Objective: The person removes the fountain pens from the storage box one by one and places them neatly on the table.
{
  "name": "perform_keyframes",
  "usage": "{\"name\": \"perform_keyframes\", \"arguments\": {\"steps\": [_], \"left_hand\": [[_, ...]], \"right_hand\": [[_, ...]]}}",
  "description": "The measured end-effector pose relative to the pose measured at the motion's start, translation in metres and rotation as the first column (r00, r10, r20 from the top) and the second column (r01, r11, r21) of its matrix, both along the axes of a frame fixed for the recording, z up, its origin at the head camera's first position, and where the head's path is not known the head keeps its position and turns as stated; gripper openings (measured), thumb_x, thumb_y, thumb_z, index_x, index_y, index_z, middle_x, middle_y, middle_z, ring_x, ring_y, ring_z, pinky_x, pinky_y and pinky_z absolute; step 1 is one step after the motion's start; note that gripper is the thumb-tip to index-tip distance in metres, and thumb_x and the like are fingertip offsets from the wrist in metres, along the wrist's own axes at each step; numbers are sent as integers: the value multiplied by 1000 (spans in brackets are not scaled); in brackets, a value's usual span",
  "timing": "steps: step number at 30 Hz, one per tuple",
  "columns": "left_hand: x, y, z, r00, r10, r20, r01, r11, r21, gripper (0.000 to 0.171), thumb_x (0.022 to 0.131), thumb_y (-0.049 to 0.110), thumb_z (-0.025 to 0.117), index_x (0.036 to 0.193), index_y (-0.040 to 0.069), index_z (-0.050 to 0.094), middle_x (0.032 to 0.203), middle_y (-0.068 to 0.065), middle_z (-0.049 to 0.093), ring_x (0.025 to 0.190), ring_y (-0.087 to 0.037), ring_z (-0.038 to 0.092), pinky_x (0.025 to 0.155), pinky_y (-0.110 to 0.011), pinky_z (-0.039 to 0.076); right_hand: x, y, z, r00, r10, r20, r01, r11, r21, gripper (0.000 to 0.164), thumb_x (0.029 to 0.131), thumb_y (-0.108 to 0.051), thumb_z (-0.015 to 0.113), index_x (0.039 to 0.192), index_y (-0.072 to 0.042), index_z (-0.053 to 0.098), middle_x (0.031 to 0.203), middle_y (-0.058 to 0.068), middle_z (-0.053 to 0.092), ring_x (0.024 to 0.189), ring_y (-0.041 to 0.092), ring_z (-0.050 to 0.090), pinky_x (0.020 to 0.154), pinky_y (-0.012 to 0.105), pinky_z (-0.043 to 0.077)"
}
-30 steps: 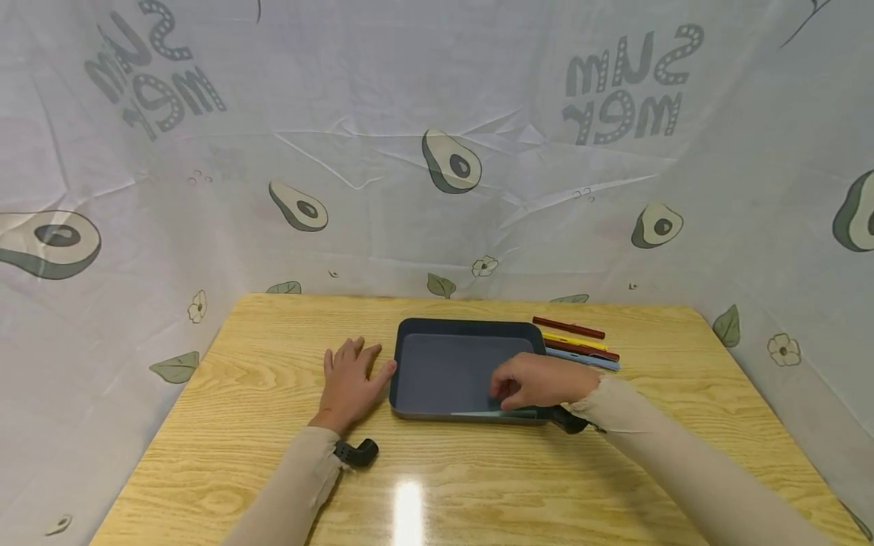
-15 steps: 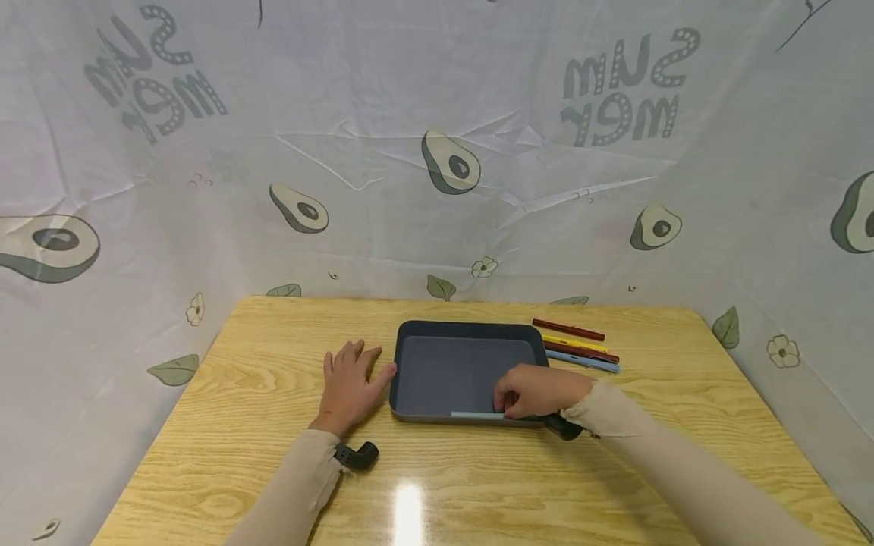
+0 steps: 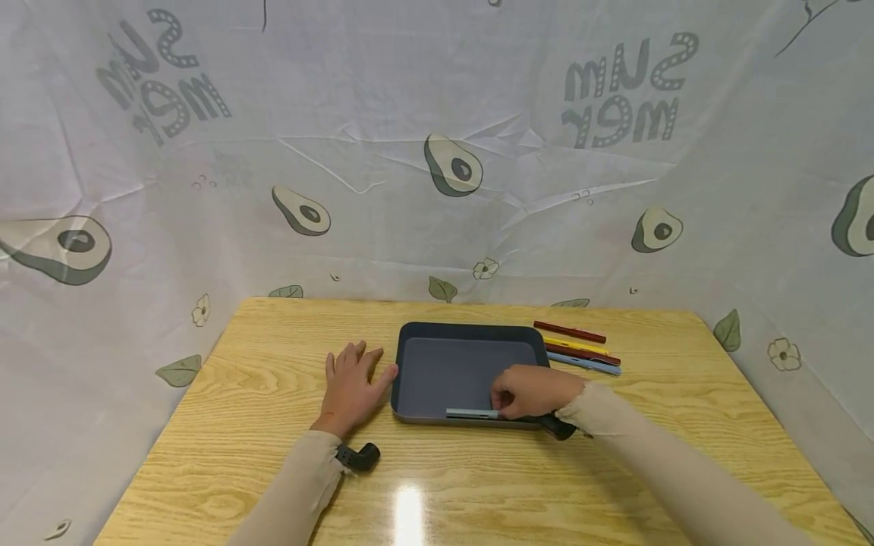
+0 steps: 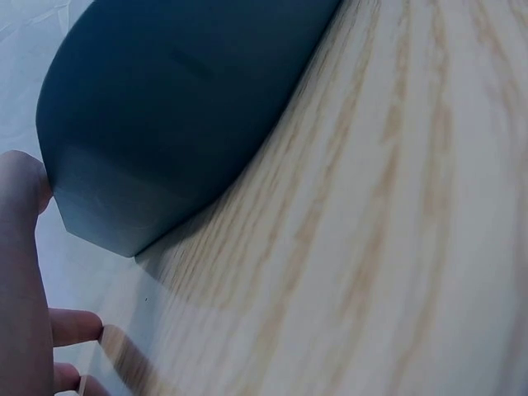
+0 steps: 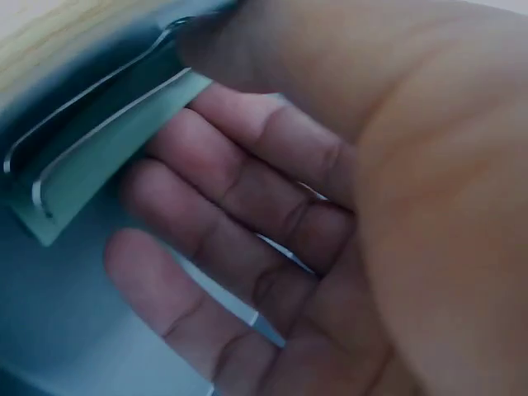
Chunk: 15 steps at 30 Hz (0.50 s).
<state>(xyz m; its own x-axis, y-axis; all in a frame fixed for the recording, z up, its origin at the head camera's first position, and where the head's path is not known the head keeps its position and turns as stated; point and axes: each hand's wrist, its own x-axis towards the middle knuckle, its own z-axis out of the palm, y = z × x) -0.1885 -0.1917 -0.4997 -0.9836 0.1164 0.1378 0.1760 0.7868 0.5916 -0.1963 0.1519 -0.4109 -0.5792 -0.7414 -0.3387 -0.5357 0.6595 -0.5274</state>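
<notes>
Low inside the dark grey tray point(image 3: 444, 371), along its near wall, lies a pale green pen point(image 3: 470, 414). My right hand point(image 3: 536, 390) reaches over the tray's near right part and pinches the pen by its right portion. In the right wrist view, thumb and index fingertip meet at the green pen point(image 5: 107, 157), whose wire clip shows; the other fingers are bent loosely beside it. My left hand point(image 3: 351, 387) rests on the table with fingers spread, its thumb against the tray's left side. In the left wrist view the thumb point(image 4: 21, 194) touches the tray wall point(image 4: 115, 198).
Right of the tray several pens lie roughly side by side: a dark red one point(image 3: 570, 332), a yellow one point(image 3: 580, 346), another dark red one point(image 3: 583, 354) and a light blue one point(image 3: 587, 364). A printed cloth point(image 3: 382, 220) hangs behind the wooden table point(image 3: 307, 318).
My right hand has lowered toward the tray's near wall with the pen, which now lies flatter, and has shifted slightly left. The left hand stays in place.
</notes>
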Motion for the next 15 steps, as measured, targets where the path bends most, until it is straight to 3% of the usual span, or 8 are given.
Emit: {"name": "perform_keyframes", "arguments": {"steps": [6,15], "left_hand": [[0,1,0,1000,5,-12,-5,1000,-1,68,102,63,52,147,13,59,162,-21,37,154,-43,21,124,-65,-3],[-2,2,0,1000,12,-11,-12,1000,-8,68,102,63,52,148,14,58,162,-21,37,155,-42,21,124,-65,-3]], "right_hand": [[-7,0,4,999,-17,29,19,999,-50,5,99,-16,71,97,-17,74,87,-13,66,73,3,60,68,25,53],[-16,3,6,998,-10,58,18,990,-143,5,102,-17,67,101,-15,72,93,-10,68,81,4,65,72,27,57]]}}
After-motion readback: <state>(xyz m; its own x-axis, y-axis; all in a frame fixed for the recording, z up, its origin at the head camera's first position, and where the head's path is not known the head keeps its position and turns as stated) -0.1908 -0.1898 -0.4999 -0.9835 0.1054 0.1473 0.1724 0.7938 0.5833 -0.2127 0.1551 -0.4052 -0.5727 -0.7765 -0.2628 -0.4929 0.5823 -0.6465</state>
